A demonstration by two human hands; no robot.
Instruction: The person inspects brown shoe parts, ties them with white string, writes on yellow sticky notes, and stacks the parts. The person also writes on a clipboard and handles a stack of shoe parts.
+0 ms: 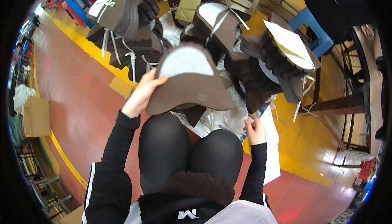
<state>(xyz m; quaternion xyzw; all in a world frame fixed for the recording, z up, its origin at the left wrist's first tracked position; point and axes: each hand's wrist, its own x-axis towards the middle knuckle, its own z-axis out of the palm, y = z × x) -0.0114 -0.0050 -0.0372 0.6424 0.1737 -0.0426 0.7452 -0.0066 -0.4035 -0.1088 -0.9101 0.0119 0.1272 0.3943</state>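
Observation:
My left hand pinches the left edge of a brown cut panel, its thumb on the front face. The panel has a curved lower edge and a white half-oval patch at its rounded top. It is held up above my knees, before the bundles. My right hand is to the right of my knees, apart from the panel. Its index finger and thumb stand apart, the other fingers are partly curled, and I see nothing held in it. Another dark brown piece with a scalloped edge lies across my lap.
Stacks of brown panels tied with white strips stand at the left, middle and right. White plastic sheeting lies beneath them. A blue stool stands at far right, a cardboard box at left. White paper lies beside my right forearm.

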